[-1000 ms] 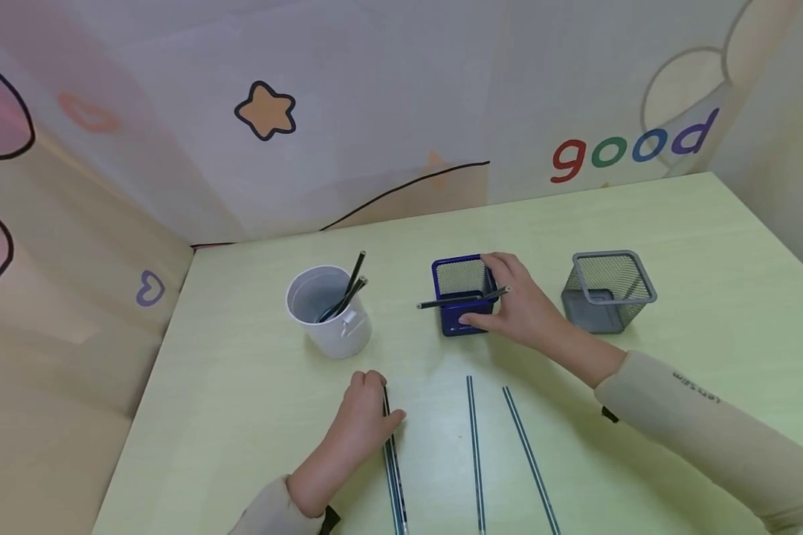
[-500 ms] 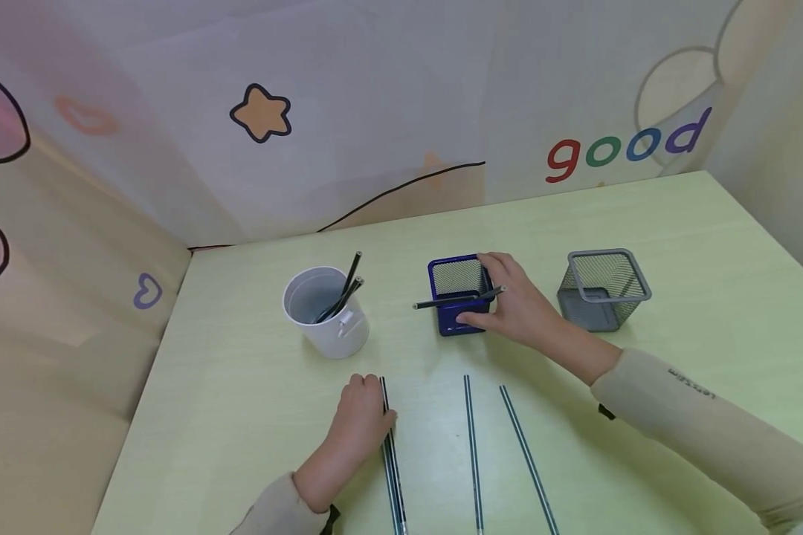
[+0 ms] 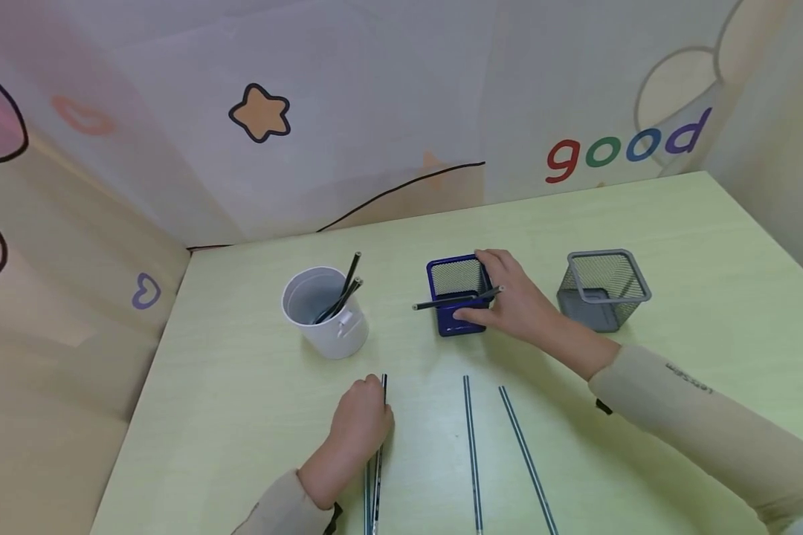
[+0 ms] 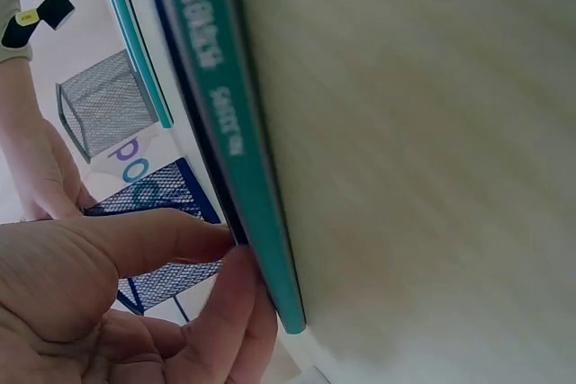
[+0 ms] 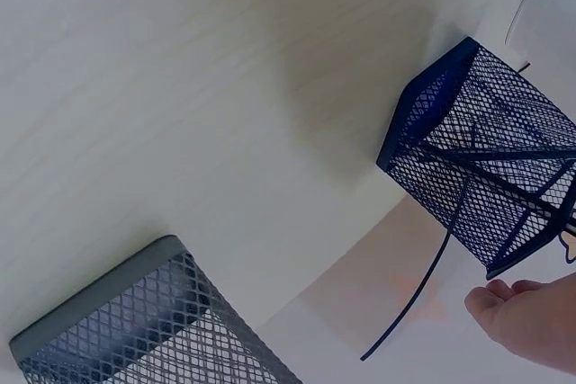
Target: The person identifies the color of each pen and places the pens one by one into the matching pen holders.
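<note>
In the head view my left hand (image 3: 358,423) pinches a dark pencil (image 3: 378,487) low over the table, its tip sticking up past the fingers. A teal pencil (image 4: 238,150) lies right alongside the dark one in the left wrist view, thumb and fingertips at their edge. My right hand (image 3: 518,305) holds the blue mesh pen holder (image 3: 447,321) at its right side, thumb in front and fingers at the back rim. Dark pencils (image 3: 444,302) stick out of this holder to both sides. The right wrist view shows only some fingertips (image 5: 504,299) by its rim.
A white cup (image 3: 340,343) with several dark pencils stands to the left of the blue holder. To its right is a grey mesh pen holder (image 3: 592,319). Two more teal pencils, one nearer the middle (image 3: 472,446) and one slanted (image 3: 526,453), lie on the table (image 3: 241,357).
The left thumb and fingers have closed on the dark pencil, and the pencils under that hand have swung leftward at their near ends. The right hand stays on the blue holder.
</note>
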### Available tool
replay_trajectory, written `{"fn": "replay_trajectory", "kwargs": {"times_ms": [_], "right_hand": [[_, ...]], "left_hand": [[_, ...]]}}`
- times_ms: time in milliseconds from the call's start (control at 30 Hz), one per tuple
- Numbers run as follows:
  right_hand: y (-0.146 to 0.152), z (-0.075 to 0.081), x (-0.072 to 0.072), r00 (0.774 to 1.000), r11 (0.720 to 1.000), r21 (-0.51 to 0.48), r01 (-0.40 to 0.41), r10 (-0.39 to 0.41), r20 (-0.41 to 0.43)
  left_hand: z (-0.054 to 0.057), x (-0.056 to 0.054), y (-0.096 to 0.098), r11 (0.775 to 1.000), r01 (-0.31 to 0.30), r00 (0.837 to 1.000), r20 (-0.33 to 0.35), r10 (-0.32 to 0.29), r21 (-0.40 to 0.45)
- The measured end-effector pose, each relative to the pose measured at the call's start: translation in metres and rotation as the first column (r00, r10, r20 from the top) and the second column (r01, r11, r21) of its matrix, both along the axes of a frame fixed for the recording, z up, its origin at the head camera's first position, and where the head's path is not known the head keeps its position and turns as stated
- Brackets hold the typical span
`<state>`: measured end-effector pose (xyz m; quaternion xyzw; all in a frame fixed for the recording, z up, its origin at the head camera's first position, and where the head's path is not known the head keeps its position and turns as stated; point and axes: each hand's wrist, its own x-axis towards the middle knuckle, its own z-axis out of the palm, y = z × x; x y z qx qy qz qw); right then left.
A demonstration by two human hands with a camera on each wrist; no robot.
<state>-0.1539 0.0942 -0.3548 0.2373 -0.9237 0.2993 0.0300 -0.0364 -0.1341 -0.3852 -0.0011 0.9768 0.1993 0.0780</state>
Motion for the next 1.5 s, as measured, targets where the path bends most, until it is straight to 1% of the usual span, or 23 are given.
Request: {"fn": "replay_trajectory", "kwargs": {"times_ms": [133,333,433,667,767,900,1067,1200,1500], "right_hand": [[-0.0017,0.0017,-0.0018,0.999,0.999,-0.032,0.003,-0.002,0.037],[-0.0022,0.0023,-0.0027,0.997,0.999,-0.039,0.009,-0.006,0.080],[-0.0020,0.0030,-0.0029,0.996,0.999,-0.048,0.013,-0.008,0.091],[-0.0022,0.0041,-0.0036,0.995,0.998,-0.053,0.023,-0.017,0.103],[-0.0020,0.0040,-0.0046,0.995,0.998,-0.051,0.023,-0.017,0.101],[-0.0020,0.0047,-0.0047,0.995,0.999,-0.046,0.022,-0.017,0.100],[-0.0027,0.0049,-0.0041,0.995,0.998,-0.053,0.022,-0.017,0.095],[-0.0031,0.0033,-0.0032,0.997,0.997,-0.072,0.028,-0.023,0.076],[-0.0032,0.0024,-0.0010,0.999,0.996,-0.088,0.032,-0.028,0.046]], "left_hand": [[0.0000,0.0004,0.0006,1.000,-0.011,1.000,-0.016,0.011,0.003],[0.0003,0.0006,0.0011,1.000,-0.005,1.000,-0.028,0.005,0.020],[0.0001,-0.0007,0.0020,1.000,-0.013,1.000,-0.009,0.014,0.020],[-0.0006,-0.0041,0.0062,0.999,-0.045,0.997,0.070,0.044,0.017],[-0.0010,-0.0048,0.0076,0.999,-0.049,0.996,0.081,0.048,0.012],[-0.0009,-0.0046,0.0074,0.999,-0.047,0.997,0.068,0.046,0.022],[-0.0001,-0.0053,0.0059,0.998,-0.046,0.994,0.106,0.041,0.046],[-0.0009,-0.0061,0.0047,0.996,-0.050,0.990,0.135,0.041,0.068],[-0.0020,-0.0072,0.0054,0.992,-0.088,0.980,0.185,0.069,0.094]]}}
